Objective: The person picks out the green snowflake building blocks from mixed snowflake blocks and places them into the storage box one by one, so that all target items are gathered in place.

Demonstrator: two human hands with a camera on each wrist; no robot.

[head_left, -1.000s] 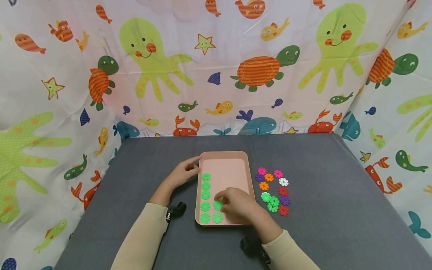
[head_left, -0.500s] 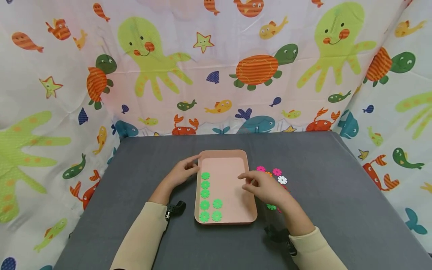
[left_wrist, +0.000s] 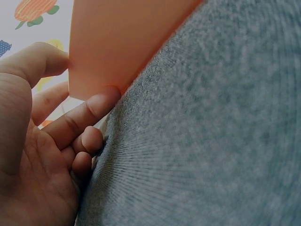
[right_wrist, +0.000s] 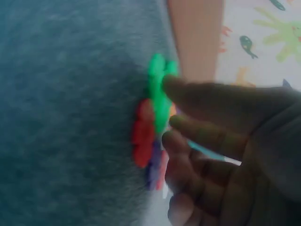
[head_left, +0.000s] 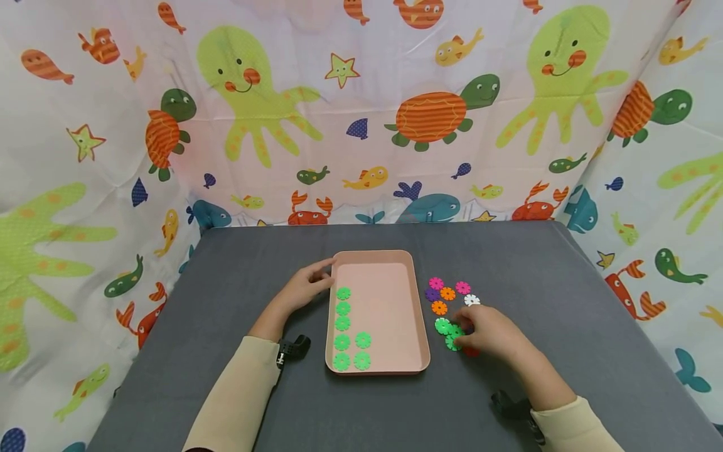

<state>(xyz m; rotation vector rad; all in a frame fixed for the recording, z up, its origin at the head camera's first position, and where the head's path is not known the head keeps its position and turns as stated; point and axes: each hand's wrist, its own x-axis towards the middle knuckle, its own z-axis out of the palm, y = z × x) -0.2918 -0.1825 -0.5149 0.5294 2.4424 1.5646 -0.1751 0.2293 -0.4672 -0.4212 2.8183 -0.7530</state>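
A pink tray [head_left: 390, 301] holds several green notched plastic discs [head_left: 342, 323], a column along its left side and two beside it. My left hand [head_left: 302, 289] touches the tray's left wall near the far corner, its fingertips [left_wrist: 110, 95] against the side in the left wrist view. Right of the tray, my right hand [head_left: 494, 333] reaches over a small cluster of green discs [head_left: 443, 326], thumb and fingers apart around them. In the right wrist view its thumb tip overlaps a green disc [right_wrist: 156, 84]. A red disc [right_wrist: 143, 134] lies beside it.
Behind the green cluster lie orange [head_left: 439, 307], purple [head_left: 432, 294], pink [head_left: 463, 287] and white discs [head_left: 471, 300] on the grey cloth [head_left: 271, 402]. A curtain [head_left: 361, 125] printed with sea animals stands around the table's back and sides.
My right hand has left the green disc in the tray's second column and moved right, past the rim, to the loose green discs. My left hand has stayed at the tray's side.
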